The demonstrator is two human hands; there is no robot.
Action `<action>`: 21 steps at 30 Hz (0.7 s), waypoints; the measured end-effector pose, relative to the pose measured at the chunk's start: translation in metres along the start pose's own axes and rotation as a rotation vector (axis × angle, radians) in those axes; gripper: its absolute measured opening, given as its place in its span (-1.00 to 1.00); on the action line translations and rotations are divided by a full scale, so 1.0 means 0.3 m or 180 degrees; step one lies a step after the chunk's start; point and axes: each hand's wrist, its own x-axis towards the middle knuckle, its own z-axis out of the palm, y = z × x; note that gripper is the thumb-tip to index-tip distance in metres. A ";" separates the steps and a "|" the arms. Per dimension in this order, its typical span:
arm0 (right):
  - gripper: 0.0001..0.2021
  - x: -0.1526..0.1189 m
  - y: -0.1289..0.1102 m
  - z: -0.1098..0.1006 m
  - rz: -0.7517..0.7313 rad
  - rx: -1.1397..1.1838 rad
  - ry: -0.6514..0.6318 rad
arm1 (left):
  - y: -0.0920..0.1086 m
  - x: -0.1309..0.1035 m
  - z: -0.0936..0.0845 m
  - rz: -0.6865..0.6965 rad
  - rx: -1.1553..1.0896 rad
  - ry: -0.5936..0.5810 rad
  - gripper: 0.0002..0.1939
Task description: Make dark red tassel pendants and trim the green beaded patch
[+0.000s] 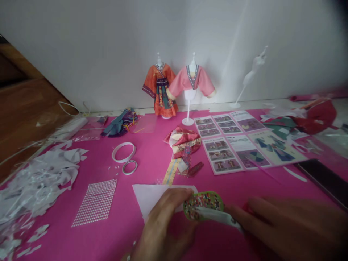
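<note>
Between the thumb and fingers of my left hand (pixel 163 221) is a small green-edged piece (pixel 208 199) with a speckled, multi-coloured surface; I cannot make out its material. My right hand (pixel 285 228), smeared by motion, is closed around scissors (pixel 217 215). Their pale blades point left and lie across the front of the speckled piece. Whether the blades touch it I cannot tell. Partly behind my left hand lies a white sheet of paper (pixel 149 197) on the pink tabletop (pixel 122 235).
At the back stand an orange doll robe (pixel 163 87), a pink doll jacket (pixel 191 78) on a stand and a bare white mannequin (pixel 252 74). Folded fabric (pixel 185 143), tape rolls (pixel 123 152), a bead sheet (pixel 95 203), paper scraps (pixel 46 174), instructions (pixel 244 141) and a phone (pixel 323 181) lie around.
</note>
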 end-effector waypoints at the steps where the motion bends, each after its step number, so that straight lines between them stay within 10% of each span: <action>1: -0.58 0.000 0.001 -0.001 -0.0015 -0.0004 -0.0011 | 0.000 -0.001 0.000 -0.0016 0.0014 0.0003 -0.53; 21: -0.47 -0.010 0.009 -0.012 -0.0073 -0.0023 -0.0265 | 0.002 -0.005 -0.004 -0.0035 0.0135 -0.0133 -0.52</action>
